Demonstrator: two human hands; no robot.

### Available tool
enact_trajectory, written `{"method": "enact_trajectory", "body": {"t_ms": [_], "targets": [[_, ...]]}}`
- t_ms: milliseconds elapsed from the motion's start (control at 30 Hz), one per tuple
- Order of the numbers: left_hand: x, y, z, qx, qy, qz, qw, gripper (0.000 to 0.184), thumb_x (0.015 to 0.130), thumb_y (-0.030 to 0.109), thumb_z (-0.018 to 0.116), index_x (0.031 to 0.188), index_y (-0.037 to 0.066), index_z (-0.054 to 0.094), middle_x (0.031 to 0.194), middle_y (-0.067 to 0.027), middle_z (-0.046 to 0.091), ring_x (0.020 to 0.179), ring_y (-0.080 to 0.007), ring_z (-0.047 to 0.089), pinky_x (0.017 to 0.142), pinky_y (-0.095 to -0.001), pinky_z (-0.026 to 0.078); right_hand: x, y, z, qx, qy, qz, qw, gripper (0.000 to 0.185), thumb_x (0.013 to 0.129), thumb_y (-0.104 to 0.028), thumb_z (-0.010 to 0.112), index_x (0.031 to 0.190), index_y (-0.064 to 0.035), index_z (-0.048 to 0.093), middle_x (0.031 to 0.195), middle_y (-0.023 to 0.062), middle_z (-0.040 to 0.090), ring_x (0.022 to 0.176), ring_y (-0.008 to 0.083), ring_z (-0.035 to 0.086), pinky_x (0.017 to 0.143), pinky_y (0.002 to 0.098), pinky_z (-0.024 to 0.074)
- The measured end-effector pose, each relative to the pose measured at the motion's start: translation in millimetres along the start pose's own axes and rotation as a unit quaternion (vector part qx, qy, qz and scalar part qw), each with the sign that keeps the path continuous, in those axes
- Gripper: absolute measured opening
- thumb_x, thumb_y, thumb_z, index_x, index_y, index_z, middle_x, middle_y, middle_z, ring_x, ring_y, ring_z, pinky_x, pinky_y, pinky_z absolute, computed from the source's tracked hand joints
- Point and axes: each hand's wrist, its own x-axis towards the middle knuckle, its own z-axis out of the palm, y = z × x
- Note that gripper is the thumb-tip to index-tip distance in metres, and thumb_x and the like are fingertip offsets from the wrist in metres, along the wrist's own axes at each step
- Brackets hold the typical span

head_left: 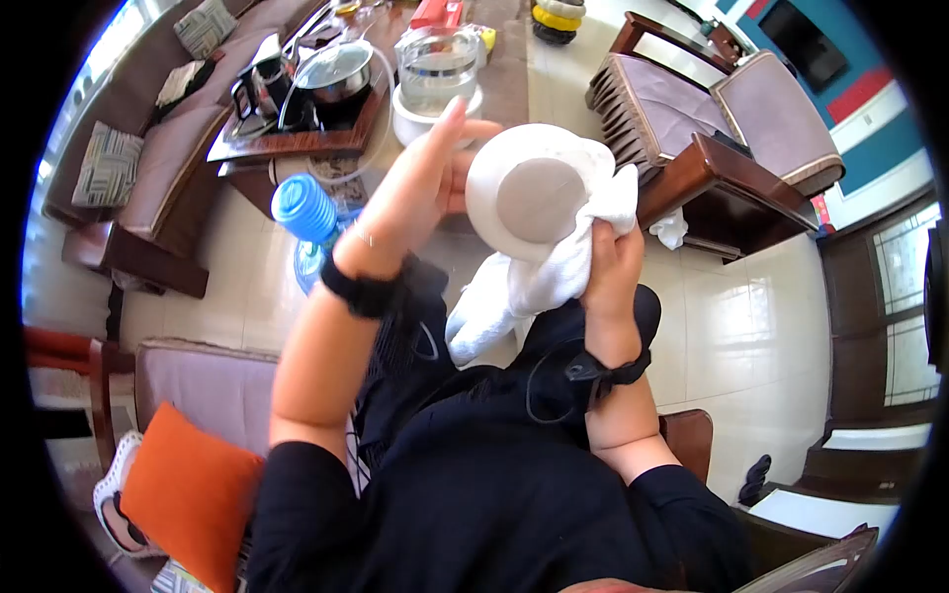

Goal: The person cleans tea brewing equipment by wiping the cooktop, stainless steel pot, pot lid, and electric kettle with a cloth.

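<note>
A round white dish-like piece (494,212) with a beige disc in its middle is tilted up in front of me. My right hand (613,262) is closed on a white cloth (539,287), which is pressed against the lower right rim of the piece. The cloth hangs down over my legs. At the left rim is my left hand (450,163), thumb raised and fingers stretched out. Its fingertips are partly hidden near the rim, so firm contact there cannot be made out. Black straps are around both wrists.
Ahead, the table bears a glass kettle on a white base (440,94) and a lidded pot (336,71) on a cooker. A blue-capped water bottle (304,212) stands left of my left forearm. A sofa (168,168) and an armchair (692,119) flank the table.
</note>
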Motion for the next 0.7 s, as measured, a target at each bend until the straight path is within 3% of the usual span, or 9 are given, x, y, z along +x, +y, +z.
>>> {"method": "enact_trajectory", "body": {"t_ms": [33, 100, 167, 300, 367, 400, 500, 600, 700], "targets": [[-9.5, -8.9, 10.2, -0.086, 0.007, 0.013, 0.996, 0.06, 0.098, 0.049, 0.032, 0.13, -0.001, 0.044, 0.115, -0.0133, 0.061, 0.102, -0.0218, 0.062, 0.093, -0.0352, 0.047, -5.4, 4.4, 2.4, 0.006, 0.015, -0.031, 0.999, 0.031, 0.093, -0.026, 0.057, 0.11, -0.0014, 0.052, 0.099, 0.0046, 0.059, 0.088, 0.0124, 0.056, 0.081, 0.0281, 0.0453], [-16.7, -47.5, 34.1, -0.15, 0.071, 0.107, 0.98, 0.048, 0.096, 0.037, 0.049, 0.126, 0.0, 0.046, 0.12, -0.01, 0.056, 0.107, -0.0171, 0.055, 0.095, -0.0338, 0.043, -13.8, 18.2, 4.0, -0.018, 0.02, -0.075, 0.997, 0.034, 0.093, -0.028, 0.058, 0.112, -0.0013, 0.05, 0.104, 0.005, 0.057, 0.094, 0.0127, 0.055, 0.084, 0.0281, 0.0436], [-22.1, -66.3, 44.6, -0.17, 0.147, 0.17, 0.959, 0.044, 0.09, 0.026, 0.061, 0.123, 0.0, 0.046, 0.116, -0.01, 0.057, 0.107, -0.0173, 0.055, 0.097, -0.0326, 0.041, -21.2, 19.6, 10.1, -0.025, 0.011, -0.085, 0.996, 0.032, 0.093, -0.023, 0.058, 0.114, -0.0006, 0.049, 0.104, 0.0057, 0.057, 0.097, 0.0135, 0.054, 0.087, 0.0284, 0.0424], [-26.2, -79.7, 43.2, -0.153, 0.201, 0.188, 0.949, 0.041, 0.086, 0.025, 0.067, 0.114, 0.0, 0.05, 0.106, -0.0089, 0.06, 0.097, -0.0161, 0.056, 0.089, -0.0299, 0.044, -21.1, 19.3, 6.4, -0.135, 0.03, -0.088, 0.987, 0.042, 0.092, -0.022, 0.06, 0.124, 0.0007, 0.044, 0.116, 0.0092, 0.054, 0.104, 0.0167, 0.052, 0.093, 0.0299, 0.0402], [-32.2, -79.0, 36.9, 0.084, 0.227, 0.188, 0.952, 0.04, 0.083, 0.029, 0.071, 0.103, 0.0, 0.051, 0.095, -0.0078, 0.061, 0.086, -0.0143, 0.056, 0.079, -0.027, 0.046, -15.1, 15.5, 5.1, -0.191, 0.062, -0.122, 0.972, 0.043, 0.091, -0.02, 0.062, 0.124, 0.0004, 0.043, 0.116, 0.0101, 0.054, 0.105, 0.0179, 0.052, 0.093, 0.0306, 0.0399], [-32.5, -78.8, 38.7, 0.105, 0.239, 0.203, 0.944, 0.044, 0.08, 0.034, 0.073, 0.097, 0.0, 0.051, 0.087, -0.0076, 0.06, 0.079, -0.0134, 0.054, 0.072, -0.0265, 0.046, -13.0, 11.0, 3.4, -0.245, 0.065, -0.154, 0.955, 0.044, 0.089, -0.019, 0.064, 0.123, 0.0003, 0.044, 0.116, 0.0111, 0.053, 0.106, 0.0194, 0.052, 0.094, 0.0314, 0.0395], [-41.6, -70.1, 34.7, 0.187, 0.215, 0.176, 0.942, 0.046, 0.079, 0.035, 0.073, 0.098, 0.0, 0.051, 0.088, -0.0085, 0.059, 0.081, -0.0132, 0.054, 0.072, -0.0268, 0.046, -0.9, 4.5, -5.0, -0.308, 0.063, -0.215, 0.925, 0.043, 0.083, -0.015, 0.07, 0.117, -0.0018, 0.048, 0.112, 0.0131, 0.052, 0.106, 0.0255, 0.052, 0.093, 0.0346, 0.0399], [-49.2, -55.1, 29.0, 0.267, 0.164, 0.14, 0.939, 0.048, 0.075, 0.037, 0.075, 0.094, 0.0, 0.051, 0.085, -0.0147, 0.061, 0.076, -0.02, 0.059, 0.071, -0.0307, 0.048, 15.0, -12.8, -6.4, -0.414, -0.043, -0.367, 0.832, 0.042, 0.07, -0.007, 0.073, 0.107, -0.0056, 0.053, 0.104, 0.0133, 0.056, 0.091, 0.0326, 0.054, 0.082, 0.0403, 0.0439], [-51.6, -46.8, 24.9, 0.361, 0.099, 0.093, 0.923, 0.052, 0.072, 0.036, 0.075, 0.099, -0.002, 0.052, 0.084, -0.0202, 0.062, 0.075, -0.0282, 0.063, 0.071, -0.035, 0.049, 22.2, -18.1, -4.5, -0.405, -0.159, -0.381, 0.816, 0.039, 0.068, -0.008, 0.072, 0.103, -0.0074, 0.055, 0.102, 0.0116, 0.057, 0.091, 0.0317, 0.053, 0.081, 0.0402, 0.0439]]}}
